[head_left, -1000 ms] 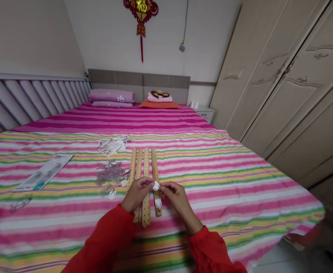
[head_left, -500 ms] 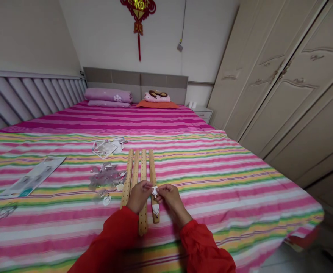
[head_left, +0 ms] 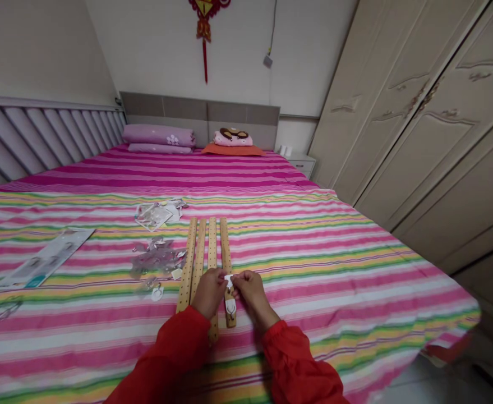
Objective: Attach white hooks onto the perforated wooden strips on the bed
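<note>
Several pale wooden strips with rows of holes (head_left: 206,247) lie side by side on the striped bedspread (head_left: 339,264). My left hand (head_left: 210,292) and my right hand (head_left: 248,290) meet over their near ends, both pinched on a small white adhesive hook (head_left: 228,279). Another white hook (head_left: 230,307) is stuck on the rightmost strip just below my fingers. Both arms are in red sleeves.
Clear plastic wrappers and loose hooks (head_left: 156,259) lie left of the strips, more packaging (head_left: 157,213) behind them, and a long white card (head_left: 40,265) farther left. Pillows (head_left: 159,136) lie at the headboard. A wardrobe (head_left: 423,123) stands right of the bed.
My hands have drawn slightly closer to the strips with the white hook still pinched between them. The view shifted a little.
</note>
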Available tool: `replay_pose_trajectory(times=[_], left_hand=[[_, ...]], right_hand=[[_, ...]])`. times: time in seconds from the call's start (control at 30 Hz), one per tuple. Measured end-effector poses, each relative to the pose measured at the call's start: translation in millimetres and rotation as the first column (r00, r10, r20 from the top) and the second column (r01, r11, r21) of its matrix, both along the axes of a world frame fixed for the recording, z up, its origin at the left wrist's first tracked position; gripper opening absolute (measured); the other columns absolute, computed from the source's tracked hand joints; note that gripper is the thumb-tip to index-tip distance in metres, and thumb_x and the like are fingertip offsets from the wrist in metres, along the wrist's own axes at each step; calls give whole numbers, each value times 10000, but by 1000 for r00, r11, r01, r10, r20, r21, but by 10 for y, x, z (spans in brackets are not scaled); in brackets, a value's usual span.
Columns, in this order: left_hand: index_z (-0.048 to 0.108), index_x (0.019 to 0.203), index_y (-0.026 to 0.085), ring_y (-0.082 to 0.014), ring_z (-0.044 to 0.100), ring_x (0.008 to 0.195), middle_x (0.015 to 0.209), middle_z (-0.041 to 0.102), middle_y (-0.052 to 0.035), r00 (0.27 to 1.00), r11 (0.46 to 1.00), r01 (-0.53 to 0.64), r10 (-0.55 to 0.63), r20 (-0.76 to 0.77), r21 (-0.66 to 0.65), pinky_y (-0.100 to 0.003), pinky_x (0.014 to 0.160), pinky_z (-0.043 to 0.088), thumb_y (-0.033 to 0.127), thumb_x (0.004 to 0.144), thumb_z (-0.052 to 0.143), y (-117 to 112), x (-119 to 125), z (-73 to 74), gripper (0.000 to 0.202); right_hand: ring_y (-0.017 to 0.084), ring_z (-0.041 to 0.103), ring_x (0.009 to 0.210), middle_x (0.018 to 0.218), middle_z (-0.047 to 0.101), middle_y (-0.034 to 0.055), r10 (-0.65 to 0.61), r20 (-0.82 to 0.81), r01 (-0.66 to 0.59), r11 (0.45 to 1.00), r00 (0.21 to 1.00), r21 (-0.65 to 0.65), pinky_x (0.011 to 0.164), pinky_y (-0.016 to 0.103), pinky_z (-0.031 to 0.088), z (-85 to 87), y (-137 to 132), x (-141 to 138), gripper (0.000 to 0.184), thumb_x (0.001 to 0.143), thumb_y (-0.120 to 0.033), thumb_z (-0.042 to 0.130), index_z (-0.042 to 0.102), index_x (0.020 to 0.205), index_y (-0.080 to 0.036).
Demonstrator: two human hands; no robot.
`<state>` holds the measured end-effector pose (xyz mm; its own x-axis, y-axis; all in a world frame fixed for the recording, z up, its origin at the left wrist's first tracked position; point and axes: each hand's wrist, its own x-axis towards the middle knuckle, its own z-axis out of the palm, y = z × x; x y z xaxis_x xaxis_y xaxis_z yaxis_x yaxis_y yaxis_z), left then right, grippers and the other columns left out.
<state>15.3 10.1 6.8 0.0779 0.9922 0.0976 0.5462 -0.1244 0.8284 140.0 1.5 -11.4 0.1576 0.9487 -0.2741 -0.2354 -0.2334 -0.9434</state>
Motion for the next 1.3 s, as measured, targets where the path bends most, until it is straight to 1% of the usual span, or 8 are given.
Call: replay_pose_trajectory(times=[0.27,0.6,0.77,0.83,0.93,1.07,1.17,1.3], left_hand=[[669,766,153,-174,563,736,752,601,-46,978,989,62,-33,-205,134,-297,721,429,47,710,539,-82,16,20,177],[644,786,160,-190,564,803,817,588,-63,977,977,119,-84,-196,179,-323,754,445,70,761,487,-103,-19,-81,183],[654,798,150,-193,583,840,828,601,-68,959,962,173,-115,-259,212,-333,786,468,55,773,432,-143,-22,-71,243],[669,837,142,-198,595,876,873,632,-85,944,955,195,-121,-306,223,-339,817,475,65,794,410,-166,-14,-64,273],[669,1034,153,-224,570,1070,1094,665,-107,907,941,227,-112,-406,250,-385,959,426,52,815,374,-225,-1,-67,382],[549,1283,217,-261,378,1332,1359,549,-70,810,949,283,-160,-564,137,-525,1094,253,18,801,360,-340,13,-46,555],[506,1326,243,-252,301,1384,1420,481,-47,760,952,304,-218,-612,40,-574,1119,142,-5,793,332,-398,20,6,614],[492,1338,242,-244,295,1390,1425,472,-58,758,955,295,-244,-605,-16,-582,1123,89,35,827,329,-401,27,56,575]], right_hand=[[112,485,293,322,519,-54,-13,-17,12,1000,1000,-26,315,204,378,-33,16,-12,232,559,-230,713,484,526,-207],[101,453,261,301,488,-69,-36,-16,35,999,999,-36,275,189,339,-75,36,-26,253,544,-220,700,450,503,-218],[103,457,265,294,487,-70,-51,-5,51,997,999,-49,272,186,343,-101,57,-33,254,536,-211,706,454,505,-212],[104,458,267,298,490,-68,-46,-9,46,998,999,-49,273,186,340,-100,53,-32,258,539,-220,710,454,507,-212],[102,465,274,318,505,-61,-40,-30,39,999,999,-27,284,187,345,-105,23,-14,254,570,-267,700,460,514,-208],[89,443,267,339,503,-61,-39,-70,42,998,997,37,284,185,319,-155,-41,20,233,630,-335,658,501,534,-193],[84,422,257,345,499,-64,-31,-52,33,998,998,44,277,187,291,-207,-70,34,224,641,-342,652,519,548,-187],[91,420,252,332,485,-68,-9,-12,9,999,1000,33,278,193,296,-264,-57,31,211,654,-345,641,532,565,-187]])
